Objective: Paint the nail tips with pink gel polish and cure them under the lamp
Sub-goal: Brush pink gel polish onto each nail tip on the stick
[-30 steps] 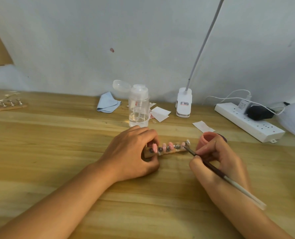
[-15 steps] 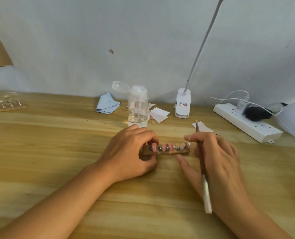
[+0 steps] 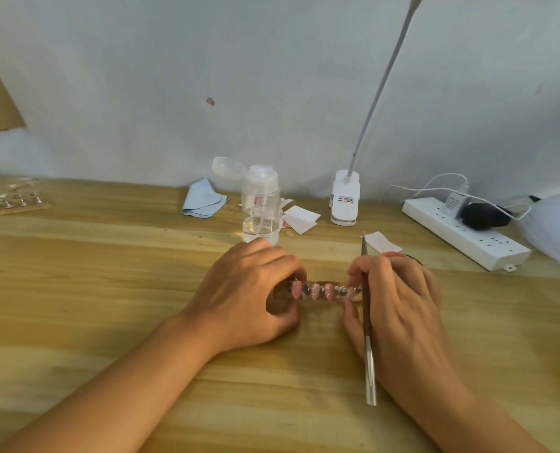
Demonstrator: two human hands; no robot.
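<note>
A small wooden strip point(image 3: 317, 297) carrying several pink nail tips point(image 3: 329, 291) on little stands lies on the table in front of me. My left hand point(image 3: 245, 295) pinches its left end between thumb and fingers. My right hand point(image 3: 399, 305) grips its right end and also holds a thin brush point(image 3: 367, 325), which lies across the hand with its tip pointing away from me. A pink polish pot point(image 3: 402, 255) is mostly hidden behind my right hand. At the far right edge sits the white curing lamp point(image 3: 556, 230), partly out of view.
Behind the strip stand a clear pump bottle point(image 3: 261, 207), a blue cloth point(image 3: 203, 201), white paper squares point(image 3: 299, 217) and a clip-on desk lamp base point(image 3: 345, 202). A white power strip point(image 3: 465, 233) with plugs lies at the right. Another board of stands point(image 3: 7, 201) lies far left.
My right hand stopped painting, swung the brush tip up and away from the nail tips, and closed its thumb and fingers on the strip's right end. The left hand kept its hold.
</note>
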